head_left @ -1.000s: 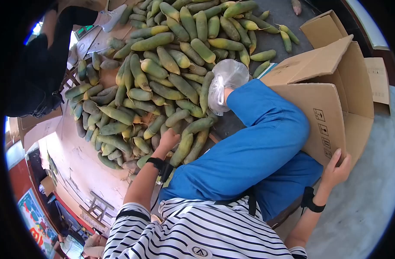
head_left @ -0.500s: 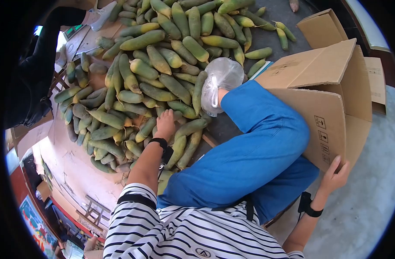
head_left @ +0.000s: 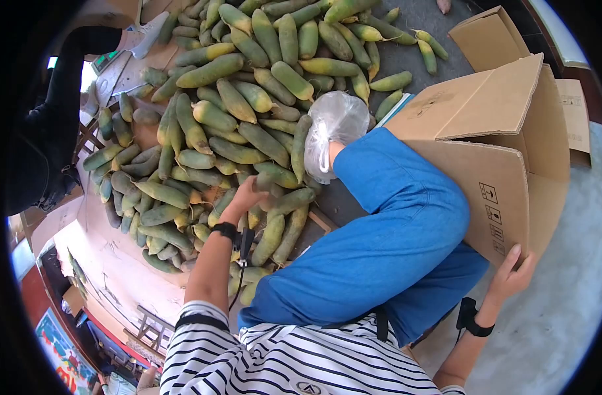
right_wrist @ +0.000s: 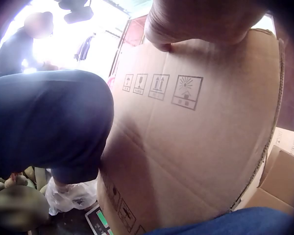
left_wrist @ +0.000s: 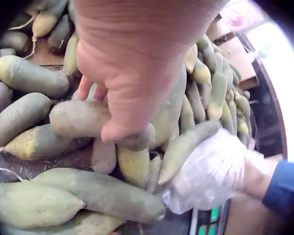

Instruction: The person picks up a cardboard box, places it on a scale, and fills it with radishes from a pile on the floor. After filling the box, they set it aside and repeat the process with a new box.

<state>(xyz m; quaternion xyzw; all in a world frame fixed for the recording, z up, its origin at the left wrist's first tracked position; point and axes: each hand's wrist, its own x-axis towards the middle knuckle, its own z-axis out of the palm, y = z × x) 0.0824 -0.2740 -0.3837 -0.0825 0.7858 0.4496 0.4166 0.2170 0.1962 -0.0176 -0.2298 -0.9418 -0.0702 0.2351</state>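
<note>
Green radishes [head_left: 235,102] lie in a large heap in the head view. My left hand [head_left: 246,199] is at the near side of the heap. In the left wrist view that hand [left_wrist: 132,63] grips a short, greyish-green radish [left_wrist: 81,119], thumb on the near side and fingers curled behind it. Other radishes surround it. On the right, an open cardboard box [head_left: 462,161] stands tilted beside the blue-trousered leg. My right hand [head_left: 513,272] holds the box's near edge; in the right wrist view the hand [right_wrist: 201,24] rests over the edge of the printed cardboard panel [right_wrist: 186,142].
A clear plastic bag [head_left: 337,125] covers my foot between heap and box. Smaller cardboard boxes [head_left: 488,39] stand behind the open one. Another person's dark-clothed leg [head_left: 77,72] is at the upper left. A scale with a green display [right_wrist: 99,220] shows in the right wrist view.
My left hand has shifted slightly among the near radishes and its fingers have closed round one. The heap sits a little further left in the head view. The right hand keeps its hold on the box.
</note>
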